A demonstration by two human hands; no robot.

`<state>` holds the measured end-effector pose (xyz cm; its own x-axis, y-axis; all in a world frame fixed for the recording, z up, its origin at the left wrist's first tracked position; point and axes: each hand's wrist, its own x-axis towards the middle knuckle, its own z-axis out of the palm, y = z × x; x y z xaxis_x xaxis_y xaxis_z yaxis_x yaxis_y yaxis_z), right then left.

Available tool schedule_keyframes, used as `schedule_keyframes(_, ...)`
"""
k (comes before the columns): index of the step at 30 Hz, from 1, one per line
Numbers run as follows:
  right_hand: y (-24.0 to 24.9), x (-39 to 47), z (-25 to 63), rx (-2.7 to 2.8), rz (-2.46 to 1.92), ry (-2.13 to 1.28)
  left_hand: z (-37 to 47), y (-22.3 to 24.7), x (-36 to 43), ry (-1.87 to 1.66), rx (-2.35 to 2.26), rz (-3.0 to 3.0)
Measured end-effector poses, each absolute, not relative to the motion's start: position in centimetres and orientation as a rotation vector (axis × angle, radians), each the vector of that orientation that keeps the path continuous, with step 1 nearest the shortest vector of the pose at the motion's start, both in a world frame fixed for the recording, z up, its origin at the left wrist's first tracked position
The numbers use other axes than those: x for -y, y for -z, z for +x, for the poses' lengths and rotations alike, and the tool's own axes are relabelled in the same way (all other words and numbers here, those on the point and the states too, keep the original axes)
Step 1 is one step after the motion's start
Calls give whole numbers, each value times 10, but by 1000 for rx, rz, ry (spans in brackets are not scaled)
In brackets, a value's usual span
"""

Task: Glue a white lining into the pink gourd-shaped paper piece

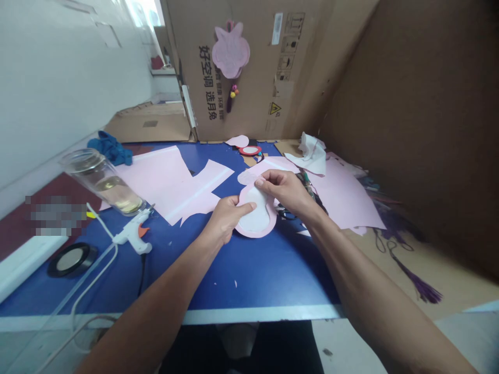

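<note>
Right of the glue gun (134, 231), left hand (224, 221) and right hand (286, 189) pinch a pink-bordered white cutout (257, 218) at side and top; probably light, bendable, easily creased, best held by its rim.

A blue tabletop (265, 278) with a pale front edge (265, 314) spans the frame. At left lie a white glue gun (130, 235) with an orange trigger and, farther toward the lower left, a black tape roll (90, 255) (its pale centre showing). A glass bottle (117, 188) holds yellowish liquid just above the gun. Pink paper (156, 179) spreads left of centre; tiny scraps (235, 284) dot the lower middle.
</note>
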<state>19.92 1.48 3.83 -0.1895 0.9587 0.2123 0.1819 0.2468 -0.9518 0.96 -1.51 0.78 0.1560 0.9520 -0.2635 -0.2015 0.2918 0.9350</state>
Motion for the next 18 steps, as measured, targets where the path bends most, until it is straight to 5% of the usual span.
schedule_keyframes(18,-46,-10,196,1581,-1083,-1053,7,-7,12,-1079,-1144,1040)
